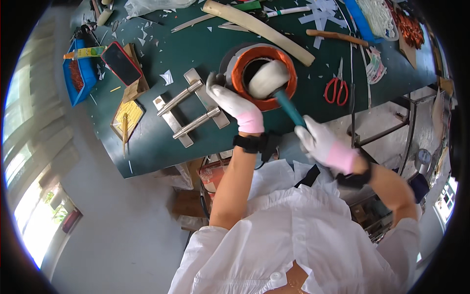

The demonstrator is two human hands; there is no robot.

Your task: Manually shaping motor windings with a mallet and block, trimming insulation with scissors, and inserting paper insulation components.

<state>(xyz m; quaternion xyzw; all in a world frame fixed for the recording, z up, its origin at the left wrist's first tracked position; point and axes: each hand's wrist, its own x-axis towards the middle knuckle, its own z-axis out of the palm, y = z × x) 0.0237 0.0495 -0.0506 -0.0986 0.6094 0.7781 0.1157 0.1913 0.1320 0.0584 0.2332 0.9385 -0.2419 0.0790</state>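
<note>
In my gloved right hand point(320, 142) is the teal handle of a mallet point(270, 78), my fingers closed round it. Its rounded, off-white head lies over the hole of what looks like a motor stator point(292, 73), a ring of orange-copper winding with a grey body. My gloved left hand point(232, 102) rests along the stator's near left side, fingers stretched out and holding nothing; the fingertips are slightly blurred. Just left of that hand stands a metal frame point(182, 128) of two flat bars joined by two round rods.
Red-handled scissors point(337, 92) lie right of the stator, below a wooden stick point(338, 35). Behind it stretches a long pale wooden bar point(259, 29). At left are a phone point(121, 62), a blue bin point(88, 81) and yellow strips point(128, 116). White scraps litter the green table point(152, 152).
</note>
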